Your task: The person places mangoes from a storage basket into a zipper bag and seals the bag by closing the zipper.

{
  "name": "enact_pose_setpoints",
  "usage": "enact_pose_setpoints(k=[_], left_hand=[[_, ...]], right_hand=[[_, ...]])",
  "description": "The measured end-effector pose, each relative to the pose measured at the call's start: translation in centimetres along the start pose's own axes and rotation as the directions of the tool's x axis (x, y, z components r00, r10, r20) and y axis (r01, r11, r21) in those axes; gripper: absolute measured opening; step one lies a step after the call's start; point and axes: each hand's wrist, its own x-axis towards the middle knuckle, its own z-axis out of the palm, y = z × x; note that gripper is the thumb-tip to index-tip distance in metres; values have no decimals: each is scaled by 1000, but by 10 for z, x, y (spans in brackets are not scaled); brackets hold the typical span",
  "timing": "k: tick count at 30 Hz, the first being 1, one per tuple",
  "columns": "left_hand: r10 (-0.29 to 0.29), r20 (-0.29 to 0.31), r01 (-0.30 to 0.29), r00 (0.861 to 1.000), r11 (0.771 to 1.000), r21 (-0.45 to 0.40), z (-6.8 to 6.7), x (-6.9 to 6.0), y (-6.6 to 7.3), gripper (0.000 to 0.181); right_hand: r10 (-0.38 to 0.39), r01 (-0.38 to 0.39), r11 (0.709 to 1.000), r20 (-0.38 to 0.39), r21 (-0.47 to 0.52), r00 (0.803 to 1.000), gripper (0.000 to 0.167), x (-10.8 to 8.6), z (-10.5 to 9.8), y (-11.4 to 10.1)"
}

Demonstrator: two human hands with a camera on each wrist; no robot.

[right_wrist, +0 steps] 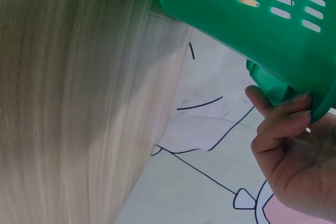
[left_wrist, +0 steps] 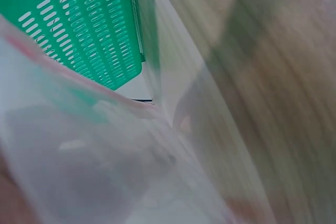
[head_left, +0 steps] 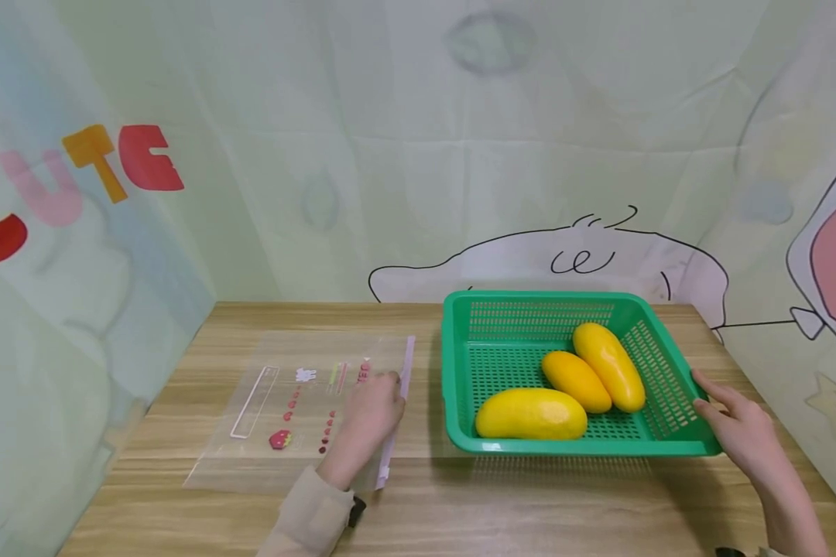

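Note:
A clear zip bag (head_left: 306,464) with strawberry prints and a pale purple zip strip lies flat on the left of the table. My left hand (head_left: 372,410) is on its zip side, with curled fingers pinching the film near the strip. Bag film (left_wrist: 79,156) fills much of the left wrist view, blurred. To the right is a green plastic basket (head_left: 453,371) with slotted walls. My right hand (head_left: 741,429) grips its right rim, fingers (right_wrist: 283,116) curled at the edge. Three smooth, oblong yellow fruits (head_left: 532,414) lie inside; their exact kind is unclear.
The wood-grain table (head_left: 460,510) ends at a fabric backdrop (head_left: 404,193) with cartoon drawings and coloured letters. The basket stands near the table's far edge, a narrow strip of table parting it from the bag.

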Motion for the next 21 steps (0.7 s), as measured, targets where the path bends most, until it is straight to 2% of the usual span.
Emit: enact_pose_setpoints(k=[7,10,18,21], left_hand=[[-23,-2,23,1000,1000,-12,-7,-2,2,21],[-15,-13,15,1000,1000,-4,-9,-3,2,25],[-15,8,16,1000,999,-48,-13,-4,4,30],[7,-17,-8,1000,1000,-23,-14,-4,5,29]], right_hand=[[-7,7,1000,-18,-1,1000,57,-2,1,-2],[-17,17,1000,-35,-9,999,56,-2,2,-3],[-28,25,998,-45,-54,999,56,-1,1,-5],[-27,25,999,-43,-47,999,56,-1,0,-4]])
